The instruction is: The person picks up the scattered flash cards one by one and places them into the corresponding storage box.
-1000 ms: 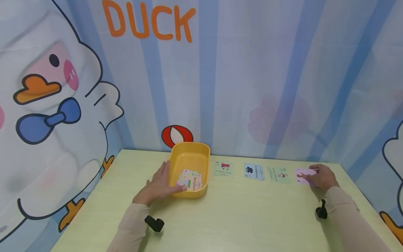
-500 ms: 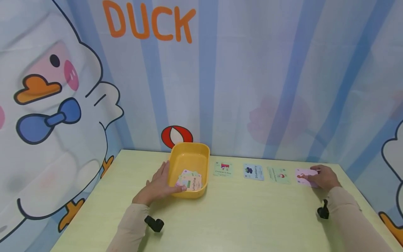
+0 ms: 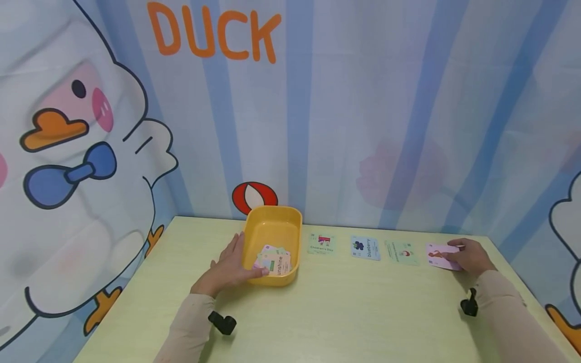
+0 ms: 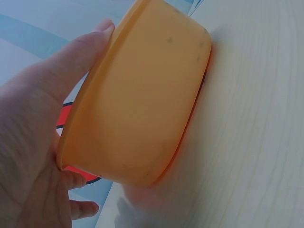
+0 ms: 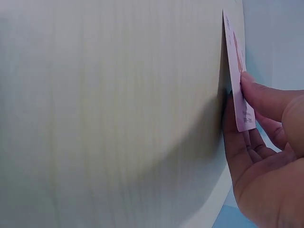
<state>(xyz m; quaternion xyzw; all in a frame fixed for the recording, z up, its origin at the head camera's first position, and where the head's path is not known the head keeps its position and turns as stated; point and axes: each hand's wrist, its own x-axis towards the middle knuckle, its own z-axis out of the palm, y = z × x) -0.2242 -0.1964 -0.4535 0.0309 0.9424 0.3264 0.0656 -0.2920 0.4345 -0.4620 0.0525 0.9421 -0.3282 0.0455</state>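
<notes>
On the table's left half sits a yellow plastic bin (image 3: 296,242) with several picture cards (image 3: 274,262) piled at its near end. My left hand (image 3: 227,269) holds the bin by its rim; in the left wrist view the thumb (image 4: 90,47) hooks over the edge and the fingers are outside. At the far right, my right hand (image 3: 469,257) pinches a pink card (image 3: 438,254) between thumb and fingers. The right wrist view has the card (image 5: 237,85) edge-on, with fingers beneath it and its near end raised off the table.
Three cards lie in a row between bin and right hand: a green "Children's Day" card (image 3: 321,243), a blue blueberry card (image 3: 365,248) and another green card (image 3: 401,252). A printed duck curtain (image 3: 340,126) hangs behind the pale table (image 3: 354,312).
My right hand has shifted slightly right and toward me, and the pink card's near edge has come up a little. The left hand and bin stay put.
</notes>
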